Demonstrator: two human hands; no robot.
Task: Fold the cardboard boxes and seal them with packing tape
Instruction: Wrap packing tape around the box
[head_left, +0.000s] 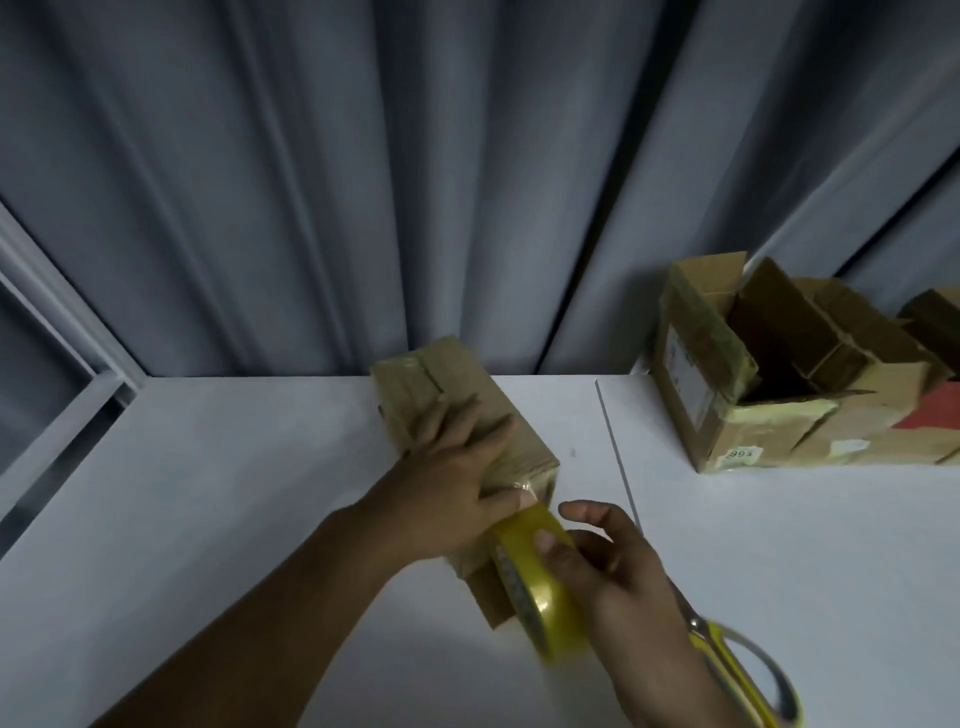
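One box (418, 382) under left hand (457, 486), tape (551, 597) in right (623, 571)

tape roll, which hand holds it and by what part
The right hand grips the tape roll across its outer band, thumb on top. The left hand holds nothing: it presses flat on the small box.

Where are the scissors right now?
In the head view, the yellow-handled scissors are at the lower right, partly hidden behind the right hand, which grips the tape roll.
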